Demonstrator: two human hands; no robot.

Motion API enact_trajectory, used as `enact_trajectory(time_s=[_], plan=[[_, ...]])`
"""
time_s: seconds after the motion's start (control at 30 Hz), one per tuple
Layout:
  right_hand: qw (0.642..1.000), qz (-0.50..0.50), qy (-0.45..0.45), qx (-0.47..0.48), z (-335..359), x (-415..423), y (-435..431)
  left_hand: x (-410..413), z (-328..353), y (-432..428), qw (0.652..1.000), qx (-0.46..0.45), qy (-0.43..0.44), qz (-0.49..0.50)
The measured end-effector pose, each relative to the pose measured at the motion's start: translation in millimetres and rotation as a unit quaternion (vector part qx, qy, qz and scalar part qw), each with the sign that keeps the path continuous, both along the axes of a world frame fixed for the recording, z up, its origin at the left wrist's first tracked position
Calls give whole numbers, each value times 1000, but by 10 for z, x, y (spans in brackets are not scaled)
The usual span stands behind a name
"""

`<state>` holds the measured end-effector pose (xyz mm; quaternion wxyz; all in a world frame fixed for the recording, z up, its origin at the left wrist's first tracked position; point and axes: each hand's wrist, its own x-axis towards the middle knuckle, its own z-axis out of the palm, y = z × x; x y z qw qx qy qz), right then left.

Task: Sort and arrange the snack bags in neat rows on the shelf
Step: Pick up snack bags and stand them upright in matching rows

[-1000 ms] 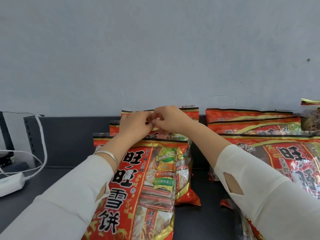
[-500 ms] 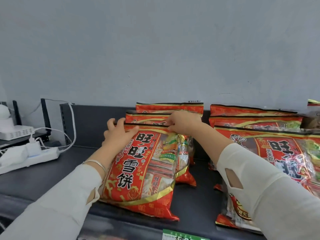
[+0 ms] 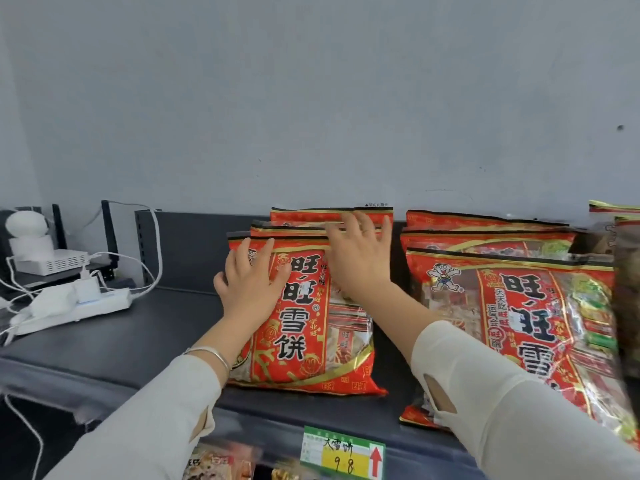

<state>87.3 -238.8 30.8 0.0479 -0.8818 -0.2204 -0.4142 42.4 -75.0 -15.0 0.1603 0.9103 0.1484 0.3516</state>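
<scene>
A row of red snack bags stands on the dark shelf [image 3: 114, 341]. The front bag [image 3: 301, 327] leans back against two more bags [image 3: 311, 216] behind it. My left hand [image 3: 247, 282] lies flat on the front bag's upper left face, fingers spread. My right hand [image 3: 358, 261] presses flat against its upper right part, fingertips reaching the tops of the bags behind. A second row of the same red bags [image 3: 512, 306] stands to the right, partly hidden by my right sleeve.
A white power strip [image 3: 76, 306] with plugs and cables, a white box [image 3: 52, 261] and a round white device lie on the shelf's left end. A green and yellow price tag [image 3: 343, 455] hangs on the front edge. More packets show on the shelf below.
My hands left the bags' top edges and now lie flat on the front bag's face. The view has pulled back and down, showing the shelf edge and price tag.
</scene>
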Motion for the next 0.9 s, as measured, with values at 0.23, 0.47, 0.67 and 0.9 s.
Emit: enact_trajectory(time_s=[0.23,0.47,0.67,0.9], plan=[[986,1,157,-53,-170,-7,110,-60,-223,-119,999,25,16,16],[982,-26,184,-34,-161,20,112,7,-192,-46,999,21,38,-18],[984,-14,177,-29,-113,-4,68,-26,-184,-7,998,28,43,-26],[996,2,83,15,-180,-207,-218,-89,69,-445,979,130,-85,-130]])
